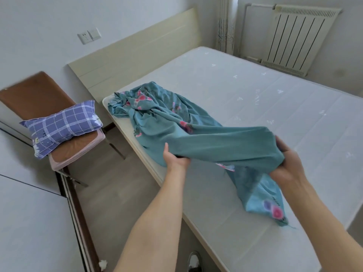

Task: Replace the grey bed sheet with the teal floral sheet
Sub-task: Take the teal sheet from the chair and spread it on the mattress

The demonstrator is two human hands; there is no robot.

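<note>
Two hands: you held the bunched teal floral cotton sheet [196, 134] above the near edge of the bed.
Left hand [175, 158]: your fingers curled under a fold of it, thumb up against the cloth.
Right hand [286, 161]: you gripped the gathered end, a tail hanging down onto the bare white quilted mattress [275, 99].
Sheet: its far part lay crumpled on the mattress near the cream wooden headboard [137, 54].
Chair: a blue checked pillow [60, 124] rested on the brown padded chair [31, 95] beside the bed.
Wall: a white radiator [294, 36] stood beyond the mattress.
</note>
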